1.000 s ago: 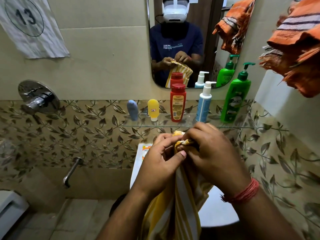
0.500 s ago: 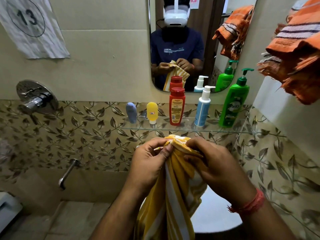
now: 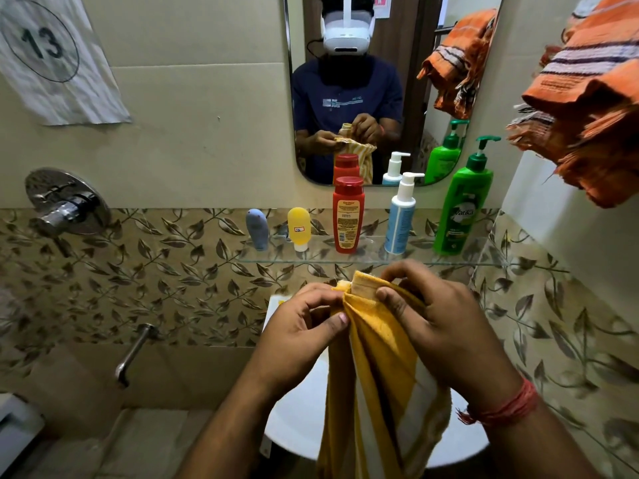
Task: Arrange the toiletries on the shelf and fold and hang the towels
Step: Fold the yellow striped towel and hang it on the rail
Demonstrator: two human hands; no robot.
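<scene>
Head view: both hands hold the yellow towel [image 3: 377, 361] in front of the glass shelf [image 3: 363, 259], just below its front edge and above the white sink [image 3: 297, 416]. The left hand [image 3: 301, 337] pinches the towel's top edge between thumb and curled fingers; the right hand [image 3: 439, 326] grips the same edge just beside it — fingers curled over the fold. The rest of the towel hangs straight down between the forearms.

On the shelf, left to right, stand a blue tube [image 3: 257, 229], a yellow tube [image 3: 299, 228], a red bottle [image 3: 348, 216], a white pump bottle [image 3: 401, 216] and a green pump bottle [image 3: 463, 202] at the right end — all upright and apart. An orange striped towel [image 3: 587, 95] hangs at upper right.
</scene>
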